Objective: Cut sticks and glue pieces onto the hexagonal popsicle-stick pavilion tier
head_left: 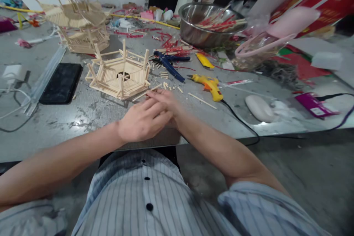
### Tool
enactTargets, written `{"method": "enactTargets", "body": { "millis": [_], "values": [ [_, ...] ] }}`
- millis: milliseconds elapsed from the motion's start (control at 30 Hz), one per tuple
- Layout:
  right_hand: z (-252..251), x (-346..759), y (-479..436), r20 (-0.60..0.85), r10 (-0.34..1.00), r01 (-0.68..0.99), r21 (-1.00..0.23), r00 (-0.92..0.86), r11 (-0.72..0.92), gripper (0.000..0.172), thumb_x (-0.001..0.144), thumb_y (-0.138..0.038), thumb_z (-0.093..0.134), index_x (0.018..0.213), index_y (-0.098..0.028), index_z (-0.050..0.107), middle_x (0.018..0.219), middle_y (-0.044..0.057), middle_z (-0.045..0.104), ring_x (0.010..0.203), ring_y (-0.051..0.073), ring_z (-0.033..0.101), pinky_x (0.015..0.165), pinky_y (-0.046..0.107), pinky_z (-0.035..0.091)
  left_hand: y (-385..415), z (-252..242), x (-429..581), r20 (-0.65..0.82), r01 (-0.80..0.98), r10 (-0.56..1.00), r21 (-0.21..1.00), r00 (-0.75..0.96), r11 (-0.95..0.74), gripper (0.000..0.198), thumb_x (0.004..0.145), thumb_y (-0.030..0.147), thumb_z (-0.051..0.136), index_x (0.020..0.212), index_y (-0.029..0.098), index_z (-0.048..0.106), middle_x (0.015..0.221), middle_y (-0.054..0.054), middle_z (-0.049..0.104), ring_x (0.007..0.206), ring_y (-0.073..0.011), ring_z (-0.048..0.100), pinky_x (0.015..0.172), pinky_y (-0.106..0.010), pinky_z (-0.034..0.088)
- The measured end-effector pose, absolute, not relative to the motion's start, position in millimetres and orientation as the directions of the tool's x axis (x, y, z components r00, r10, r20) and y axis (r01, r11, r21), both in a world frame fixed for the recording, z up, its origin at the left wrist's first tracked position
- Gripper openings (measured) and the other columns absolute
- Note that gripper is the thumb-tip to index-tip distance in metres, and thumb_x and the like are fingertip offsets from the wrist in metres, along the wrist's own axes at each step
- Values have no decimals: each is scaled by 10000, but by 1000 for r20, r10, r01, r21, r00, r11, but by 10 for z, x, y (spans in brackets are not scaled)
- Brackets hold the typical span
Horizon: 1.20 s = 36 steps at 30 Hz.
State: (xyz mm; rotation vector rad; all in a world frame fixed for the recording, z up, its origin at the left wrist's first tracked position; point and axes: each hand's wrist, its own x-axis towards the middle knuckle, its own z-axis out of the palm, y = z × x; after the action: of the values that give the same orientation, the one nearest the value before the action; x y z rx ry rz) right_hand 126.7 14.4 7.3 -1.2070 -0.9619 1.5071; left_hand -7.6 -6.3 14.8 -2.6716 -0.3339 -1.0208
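Both my hands meet at the table's front edge. My right hand (165, 101) reaches in from the right, its fingers closed at a thin wooden stick (139, 96) that slants past the fingertips. Across its palm side lies my left hand (145, 121), fingers curled and pressed together; its thumb and anything it grips are hidden. Just beyond the hands stands a six-sided wooden-stick frame (118, 77) with short upright posts. Another loose stick (202, 100) and several small cut pieces (165, 85) lie to the right of it.
A tiered stick pagoda (74, 18) rises behind at left, near a black phone (61, 83). Blue-handled pliers (171, 67), a yellow glue gun (208, 85) with a trailing cord and a white computer mouse (259, 108) lie rightward. A steel bowl (190, 31) stands behind.
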Motion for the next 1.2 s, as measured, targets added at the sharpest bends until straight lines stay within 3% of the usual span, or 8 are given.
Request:
{"method": "enactTargets", "body": {
  "millis": [200, 433, 633, 700, 800, 900, 1067, 1200],
  "values": [
    [145, 1418, -14, 123, 991, 148, -981, -50, 129, 174, 787, -106, 575, 641, -200, 590, 539, -38, 559, 530, 113, 559, 542, 254, 468, 101, 342, -21, 742, 503, 476, 216, 472, -837, 282, 942, 236, 472, 1166, 117, 595, 1189, -152, 634, 1109, -234, 597, 936, -388, 497],
    [274, 1525, -119, 304, 948, 234, -919, -95, 318, 124, 771, -180, 577, 652, -192, 606, 596, -27, 614, 524, 98, 553, 576, 260, 473, 116, 407, 98, 567, 442, 707, 551, 423, -707, 294, 953, 344, 511, 858, 167, 726, 689, -29, 680, 627, -117, 615, 597, -221, 468],
    [597, 1844, 118, 230, 932, 510, -786, -281, 348, 112, 800, -295, 672, 785, -197, 723, 695, -6, 669, 704, 143, 626, 705, 276, 478, 96, 392, 60, 709, 340, 666, 582, 232, -738, 295, 967, 374, 493, 889, 172, 692, 685, -4, 676, 571, -80, 592, 535, -189, 447],
    [724, 2041, 342, 250, 959, 687, -673, -137, 274, 157, 848, -299, 628, 869, -182, 732, 808, 38, 712, 801, 182, 660, 777, 320, 494, 102, 377, 3, 731, 356, 660, 578, 174, -734, 299, 969, 393, 484, 882, 171, 665, 633, 13, 638, 541, -74, 566, 526, -187, 442],
    [853, 2404, 625, 256, 959, 939, -342, 119, -25, 211, 891, -240, 567, 985, -140, 727, 1035, 148, 717, 1059, 299, 650, 944, 447, 472, 88, 344, -66, 762, 393, 619, 519, 190, -759, 285, 972, 366, 469, 841, 172, 630, 558, 31, 564, 495, -75, 512, 509, -192, 420],
    [815, 2752, 663, 27, 946, 945, 29, 324, -324, 320, 913, -355, 555, 1094, -134, 700, 1249, 210, 643, 1204, 382, 581, 979, 525, 462, 48, 296, -67, 768, 376, 573, 460, 285, -804, 225, 969, 300, 472, 850, 169, 611, 579, 26, 563, 488, -75, 484, 497, -193, 396],
    [390, 3109, 455, -116, 906, 913, 77, 407, -401, 489, 801, -451, 692, 1126, -86, 664, 1211, 258, 653, 1114, 403, 626, 894, 530, 505, 5, 220, 10, 805, 341, 439, 314, 400, -886, 132, 954, 195, 485, 902, 157, 600, 670, 7, 635, 551, -75, 533, 527, -184, 397],
    [112, 3341, 504, -27, 918, 918, 9, 396, -396, 562, 787, -418, 711, 1238, -104, 594, 1219, 242, 653, 1116, 364, 629, 886, 476, 511, 19, 183, 19, 814, 348, 399, 261, 423, -900, 126, 956, 173, 478, 933, 145, 599, 703, -4, 657, 579, -77, 560, 527, -177, 394]
  ]
}}
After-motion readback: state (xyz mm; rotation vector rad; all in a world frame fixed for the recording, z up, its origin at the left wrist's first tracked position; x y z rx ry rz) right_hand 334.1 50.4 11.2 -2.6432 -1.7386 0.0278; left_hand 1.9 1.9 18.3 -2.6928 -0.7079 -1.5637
